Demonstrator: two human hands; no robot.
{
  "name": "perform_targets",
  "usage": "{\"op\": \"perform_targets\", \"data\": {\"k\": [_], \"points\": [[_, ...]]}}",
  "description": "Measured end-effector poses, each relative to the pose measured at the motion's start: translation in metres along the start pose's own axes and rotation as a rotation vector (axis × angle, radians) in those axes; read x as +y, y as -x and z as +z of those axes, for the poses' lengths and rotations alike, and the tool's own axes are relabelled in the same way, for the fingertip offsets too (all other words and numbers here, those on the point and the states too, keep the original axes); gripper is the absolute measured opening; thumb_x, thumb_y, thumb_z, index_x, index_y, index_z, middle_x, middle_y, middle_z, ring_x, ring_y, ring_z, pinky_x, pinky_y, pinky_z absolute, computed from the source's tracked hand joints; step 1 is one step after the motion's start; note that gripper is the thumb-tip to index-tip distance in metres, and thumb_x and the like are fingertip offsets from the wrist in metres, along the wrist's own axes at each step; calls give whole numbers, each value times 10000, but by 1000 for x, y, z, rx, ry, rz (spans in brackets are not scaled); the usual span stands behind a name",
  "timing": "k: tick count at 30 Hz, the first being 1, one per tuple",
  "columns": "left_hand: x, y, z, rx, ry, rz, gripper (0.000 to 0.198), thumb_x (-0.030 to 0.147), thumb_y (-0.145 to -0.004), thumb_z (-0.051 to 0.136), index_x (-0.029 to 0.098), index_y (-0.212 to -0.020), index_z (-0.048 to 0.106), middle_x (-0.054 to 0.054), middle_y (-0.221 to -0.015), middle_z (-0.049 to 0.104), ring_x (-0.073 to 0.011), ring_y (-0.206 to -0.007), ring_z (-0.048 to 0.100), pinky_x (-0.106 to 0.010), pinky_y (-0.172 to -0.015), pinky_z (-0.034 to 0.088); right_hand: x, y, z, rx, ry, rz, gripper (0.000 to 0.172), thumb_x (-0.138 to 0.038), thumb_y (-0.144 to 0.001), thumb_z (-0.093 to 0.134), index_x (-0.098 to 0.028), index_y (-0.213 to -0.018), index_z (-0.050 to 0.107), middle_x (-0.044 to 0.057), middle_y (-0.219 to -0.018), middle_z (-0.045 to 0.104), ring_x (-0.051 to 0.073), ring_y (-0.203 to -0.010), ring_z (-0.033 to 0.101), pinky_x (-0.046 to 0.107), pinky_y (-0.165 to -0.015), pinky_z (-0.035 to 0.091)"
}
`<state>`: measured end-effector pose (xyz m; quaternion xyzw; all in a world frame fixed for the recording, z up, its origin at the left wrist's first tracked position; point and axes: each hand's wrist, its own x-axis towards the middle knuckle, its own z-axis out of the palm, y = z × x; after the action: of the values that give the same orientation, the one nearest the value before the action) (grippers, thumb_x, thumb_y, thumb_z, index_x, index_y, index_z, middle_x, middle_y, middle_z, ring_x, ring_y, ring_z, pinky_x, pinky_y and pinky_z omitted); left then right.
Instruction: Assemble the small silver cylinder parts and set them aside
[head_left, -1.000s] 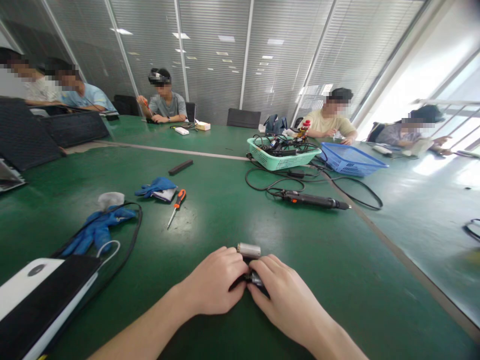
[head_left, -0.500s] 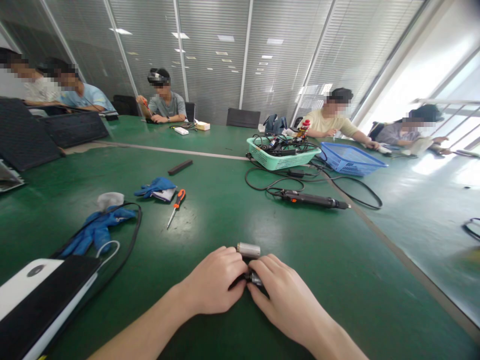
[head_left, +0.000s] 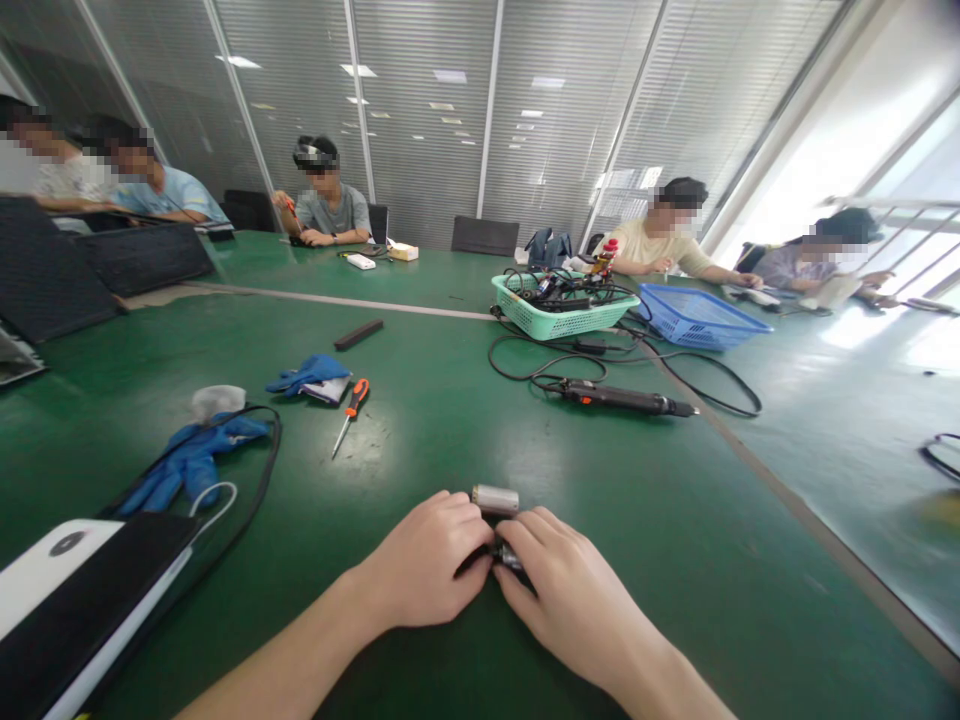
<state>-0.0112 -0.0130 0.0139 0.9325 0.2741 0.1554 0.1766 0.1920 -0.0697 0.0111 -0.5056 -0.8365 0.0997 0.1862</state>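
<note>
My left hand (head_left: 439,560) and my right hand (head_left: 559,575) meet low in the middle of the view, fingers closed. Between the fingertips they grip a small black and silvery metal part (head_left: 510,556), mostly covered by the fingers; its exact kind I cannot make out. Just beyond the knuckles a silver metal cylinder (head_left: 496,499) lies on its side on the green table (head_left: 465,420). Neither hand is closed around that cylinder.
An orange-handled screwdriver (head_left: 358,398), blue gloves (head_left: 187,460) and a dark bar (head_left: 359,335) lie left. A corded electric screwdriver (head_left: 630,400) rests right, before a green basket (head_left: 555,320) of cables and a blue basket (head_left: 705,330). Several people sit around the table.
Both hands stay almost in place around the small part, with at most a slight shift of the fingers. The view has drifted very slightly.
</note>
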Motion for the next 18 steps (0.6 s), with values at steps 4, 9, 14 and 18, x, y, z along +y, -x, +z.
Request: {"op": "perform_targets", "data": {"k": [4,9,14,18], "points": [[-1,0,-1,2,-10,-5,56,201,-949,579,196,-907,616,-24,-910,648,-208,-886,576,-351,-791,417,0,0,0,14,8,-6,113,-138,-951,624,-202,-1043,610,50,-988,645,264,-947,609,419,-826,516],[-1,0,-1,4,-8,-6,70,202,-953,569,196,-906,621,-30,-910,654,-212,-883,579,-351,-788,415,0,0,0,24,9,-14,120,-138,-947,632,-200,-1050,621,50,-983,649,259,-940,610,410,-830,514],[-1,-1,-1,9,-9,-4,78,198,-951,562,196,-902,622,-37,-910,658,-217,-885,580,-350,-786,415,-1,1,0,19,8,-13,130,-134,-945,632,-200,-1057,622,53,-991,651,261,-950,610,413,-840,515],[-1,0,-1,7,-18,-9,82,199,-950,565,195,-889,619,-35,-904,655,-215,-882,577,-353,-791,420,-1,0,-2,23,8,-20,153,-123,-946,615,-198,-1080,623,60,-996,651,262,-956,612,412,-848,519]]}}
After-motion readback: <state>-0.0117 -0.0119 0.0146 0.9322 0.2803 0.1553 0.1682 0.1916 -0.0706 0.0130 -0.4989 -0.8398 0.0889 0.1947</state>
